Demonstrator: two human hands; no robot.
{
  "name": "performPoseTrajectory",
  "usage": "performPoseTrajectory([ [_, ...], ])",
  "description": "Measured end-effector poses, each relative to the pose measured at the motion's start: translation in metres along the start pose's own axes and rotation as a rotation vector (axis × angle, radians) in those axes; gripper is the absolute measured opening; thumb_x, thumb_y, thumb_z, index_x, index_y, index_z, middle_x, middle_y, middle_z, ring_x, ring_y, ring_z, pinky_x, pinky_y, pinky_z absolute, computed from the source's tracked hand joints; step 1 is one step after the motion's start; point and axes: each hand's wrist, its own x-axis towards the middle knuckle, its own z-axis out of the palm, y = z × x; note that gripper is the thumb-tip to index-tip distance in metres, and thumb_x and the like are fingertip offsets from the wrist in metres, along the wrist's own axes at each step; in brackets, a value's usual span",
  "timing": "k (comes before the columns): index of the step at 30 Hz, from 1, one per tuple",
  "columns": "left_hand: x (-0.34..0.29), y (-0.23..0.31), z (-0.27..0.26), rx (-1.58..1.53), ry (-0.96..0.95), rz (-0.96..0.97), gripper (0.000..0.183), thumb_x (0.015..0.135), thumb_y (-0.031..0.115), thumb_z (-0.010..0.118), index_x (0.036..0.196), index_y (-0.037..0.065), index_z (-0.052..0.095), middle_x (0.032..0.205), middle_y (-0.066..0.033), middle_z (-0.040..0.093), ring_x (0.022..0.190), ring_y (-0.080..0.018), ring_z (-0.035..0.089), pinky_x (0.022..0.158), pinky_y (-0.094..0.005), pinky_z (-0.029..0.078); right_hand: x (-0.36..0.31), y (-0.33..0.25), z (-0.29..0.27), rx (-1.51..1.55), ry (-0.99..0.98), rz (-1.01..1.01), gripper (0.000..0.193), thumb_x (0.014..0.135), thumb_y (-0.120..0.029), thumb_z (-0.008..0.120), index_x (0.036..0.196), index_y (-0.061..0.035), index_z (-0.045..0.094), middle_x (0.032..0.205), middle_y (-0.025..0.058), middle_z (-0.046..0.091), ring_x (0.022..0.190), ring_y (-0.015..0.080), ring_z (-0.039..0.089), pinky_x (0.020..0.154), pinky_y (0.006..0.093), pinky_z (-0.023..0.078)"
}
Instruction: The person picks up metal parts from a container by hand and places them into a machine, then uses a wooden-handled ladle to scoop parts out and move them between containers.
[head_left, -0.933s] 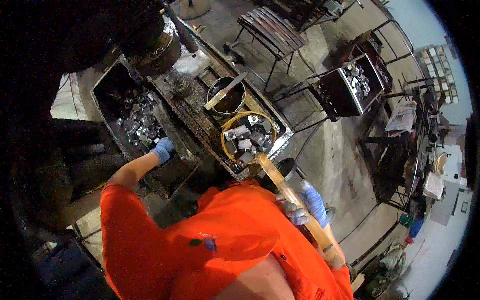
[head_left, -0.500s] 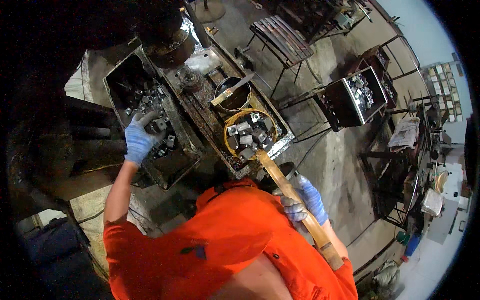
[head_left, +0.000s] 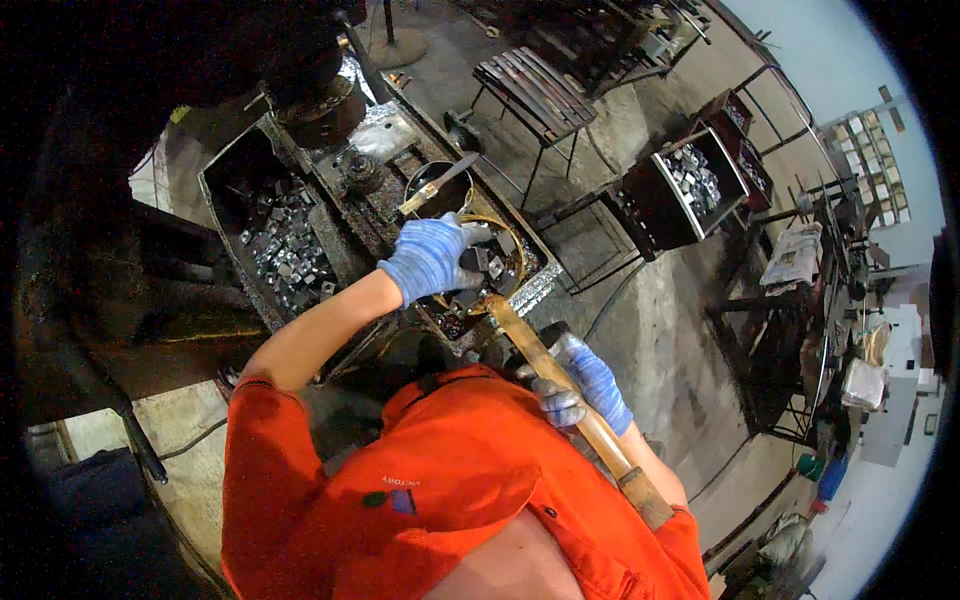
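One gloved left hand (head_left: 425,258) hangs over the yellow-rimmed basket (head_left: 522,257), its fingers parted and curved down to the metal blocks (head_left: 497,268); the glove hides whether they pinch one. The right hand (head_left: 598,382) has its fingers wrapped round a wooden strip (head_left: 525,342), whose rear end lies along the forearm, presumably for steadiness. A brush (head_left: 436,188) rests across a pot (head_left: 456,198) just beyond the basket (perhaps to keep it handy). The strip sits before the torso, its long axis slanting, front end pointing up-left to the basket's near rim, rear end down-right.
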Motion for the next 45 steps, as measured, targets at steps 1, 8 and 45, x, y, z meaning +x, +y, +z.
performPoseTrajectory([
  [1, -0.001, 0.001, -0.004, 0.005, 0.002, 0.01, 0.063, 0.062, 0.045, 0.072, 0.118, 0.023, 0.054, 0.096, -0.0154, 0.056, 0.085, -0.0321, 0.059, 0.069, -0.0418, 0.048, -0.001, 0.001, 0.0, 0.011, -0.009, -0.001, 0.066, 0.082, -0.052, 0.051, 0.111, 0.0069, 0.045, 0.064, 0.0033, 0.04, 0.041, 0.0071, 0.033, 0.032, 0.0191, 0.027],
  [8, -0.009, -0.002, 0.005, 0.024, 0.179, 0.011, 0.063, 0.063, 0.044, 0.072, 0.117, 0.016, 0.052, 0.108, -0.0201, 0.05, 0.082, -0.0335, 0.06, 0.065, -0.0418, 0.05, -0.001, -0.002, 0.0, 0.108, -0.105, 0.068, 0.065, 0.083, -0.051, 0.05, 0.112, 0.0075, 0.044, 0.063, 0.0027, 0.04, 0.041, 0.0068, 0.033, 0.031, 0.0183, 0.028],
  [45, -0.165, -0.373, 0.274, 0.422, -0.625, 0.067, 0.028, 0.074, 0.015, 0.057, 0.102, 0.012, 0.062, 0.104, -0.0096, 0.062, 0.091, -0.0253, 0.06, 0.072, -0.0336, 0.05, 0.005, -0.006, -0.008, 0.202, -0.186, 0.168, 0.066, 0.081, -0.049, 0.055, 0.112, 0.0086, 0.043, 0.058, 0.0008, 0.037, 0.039, 0.0071, 0.036, 0.03, 0.0198, 0.029],
])
